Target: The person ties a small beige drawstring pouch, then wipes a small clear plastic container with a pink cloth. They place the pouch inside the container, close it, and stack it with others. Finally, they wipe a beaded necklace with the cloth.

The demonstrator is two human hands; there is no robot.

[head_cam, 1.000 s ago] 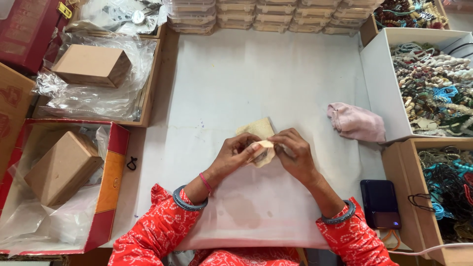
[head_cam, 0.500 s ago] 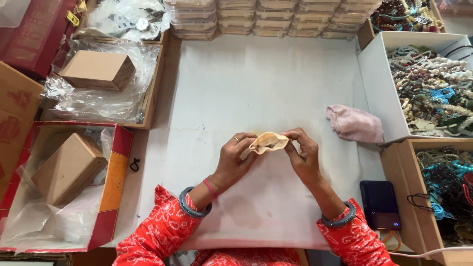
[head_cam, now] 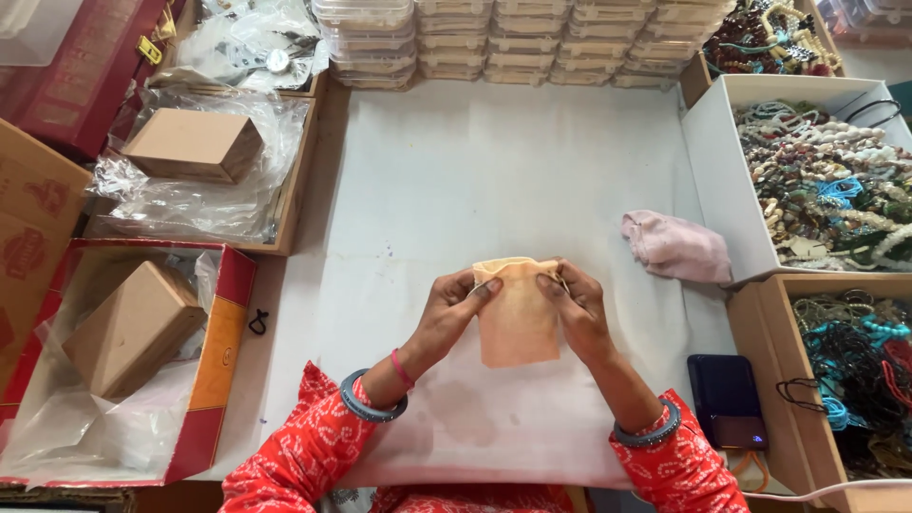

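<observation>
From the head view, one small tan cloth pouch (head_cam: 518, 318) sits at the centre of the frame, held up just above the white tabletop (head_cam: 494, 161). Two hands work it. The left hand (head_cam: 454, 309) comes in from the lower left, wrist bent, its grip pinched narrow on the pouch's upper left edge. The right hand (head_cam: 578, 306) comes in from the lower right, its grip pinched the same way on the upper right edge, so the pouch hangs flat between them with its open mouth at the top. Each forearm wears one grey bangle.

One pink cloth (head_cam: 676, 247) lies crumpled to the right of centre. One dark phone (head_cam: 727, 389) lies at the lower right. Two brown boxes rest in plastic wrap at the left: one (head_cam: 195, 145) upper left, one (head_cam: 128, 328) lower left. Three open boxes of beads line the right edge of the frame.
</observation>
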